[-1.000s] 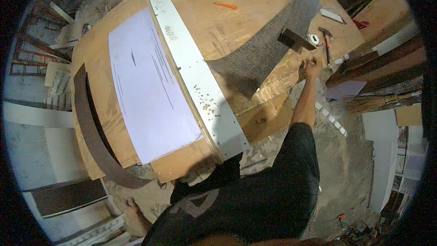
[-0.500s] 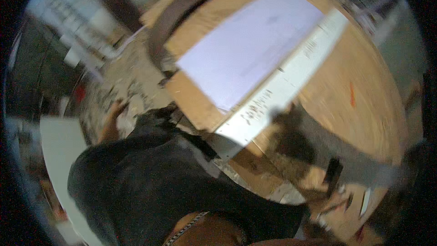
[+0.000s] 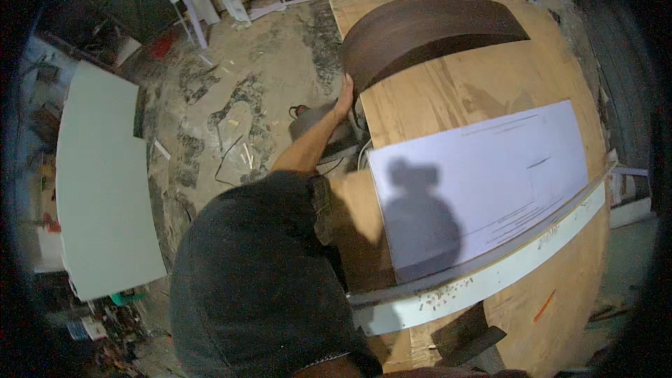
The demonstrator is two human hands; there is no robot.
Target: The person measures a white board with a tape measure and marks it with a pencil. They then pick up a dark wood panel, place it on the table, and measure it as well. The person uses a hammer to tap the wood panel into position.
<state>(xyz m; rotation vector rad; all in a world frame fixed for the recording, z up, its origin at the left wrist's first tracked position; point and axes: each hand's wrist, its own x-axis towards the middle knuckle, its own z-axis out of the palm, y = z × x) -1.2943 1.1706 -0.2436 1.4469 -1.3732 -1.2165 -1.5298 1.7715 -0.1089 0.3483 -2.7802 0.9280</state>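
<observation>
My left hand (image 3: 343,101) reaches out beyond the sheet to the left end of a dark brown wood-grain board (image 3: 427,24) at the far side of the table. It grips the board's end near the corner, some of its fingers hidden. A large white sheet (image 3: 490,168) marked with thin dark lines lies nearer, a shadow falling across its left part. Along the sheet's near edge runs a long pale straight strip (image 3: 483,284) with brown flecks and spots on it. My right hand is out of view.
All this rests on a plywood tabletop (image 3: 448,87). An orange pencil-like stick (image 3: 544,306) and a dark brown offcut (image 3: 465,336) lie near the strip. A pale panel (image 3: 105,182) stands to the left. Scraps and a cable litter the dusty floor (image 3: 231,108).
The view has swung, bringing the dark brown board and the pale panel more fully into sight. My left hand, formerly away from the board, is now at its end. The picture is sharper.
</observation>
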